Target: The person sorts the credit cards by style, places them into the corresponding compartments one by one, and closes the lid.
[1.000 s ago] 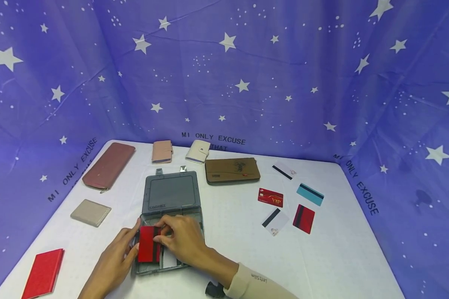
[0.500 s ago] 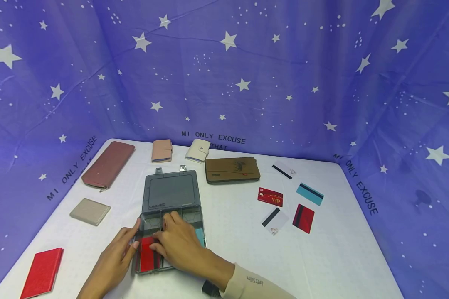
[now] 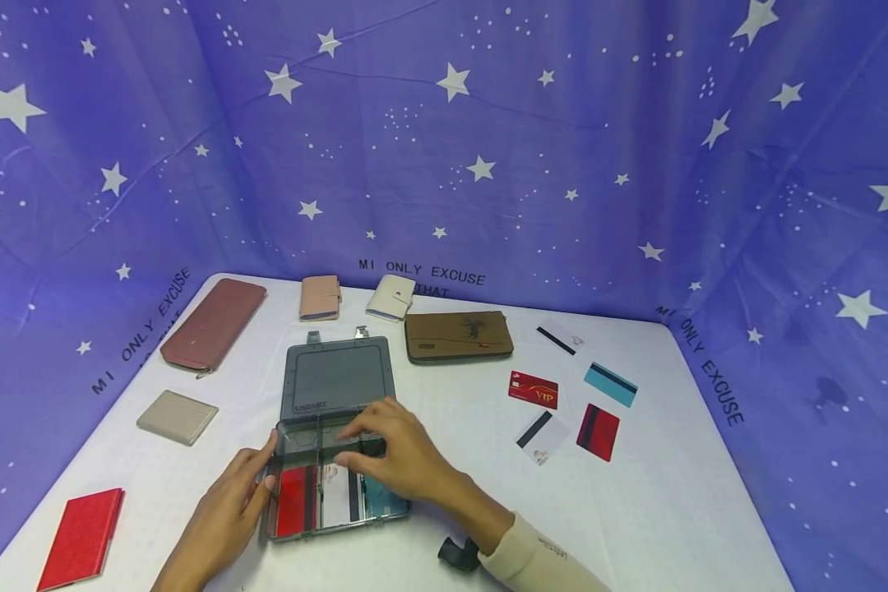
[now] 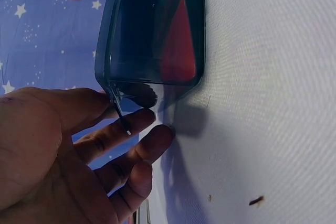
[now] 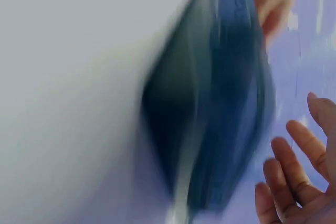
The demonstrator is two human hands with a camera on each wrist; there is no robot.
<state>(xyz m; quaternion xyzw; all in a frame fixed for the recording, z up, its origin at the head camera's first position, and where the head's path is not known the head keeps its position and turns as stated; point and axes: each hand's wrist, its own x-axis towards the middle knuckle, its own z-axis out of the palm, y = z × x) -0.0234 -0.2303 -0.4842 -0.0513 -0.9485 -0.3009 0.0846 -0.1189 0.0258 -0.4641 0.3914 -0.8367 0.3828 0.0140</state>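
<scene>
A grey see-through plastic box (image 3: 340,530) with compartments lies in front of me, its lid (image 3: 338,380) flipped back. Along its front row sit a red card (image 3: 292,501) with a dark stripe, a white card (image 3: 336,497) and a teal card (image 3: 381,499). My left hand (image 3: 225,510) touches the box's left side with relaxed fingers; in the left wrist view they lie around one end. Above the back right compartments is my right hand (image 3: 400,448), thumb and fingers apart, holding nothing. The right wrist view is blurred around the box.
At the right lie several cards, including a red VIP card (image 3: 534,390) and a blue card (image 3: 611,384). Behind the box are a brown wallet (image 3: 459,335), a pink card holder (image 3: 320,298) and a white one (image 3: 390,298). More wallets and a red booklet (image 3: 81,538) lie left.
My right hand has laid the red card into the box's front left compartment, let go of it and moved right. My left hand has stayed at the box's left side.
</scene>
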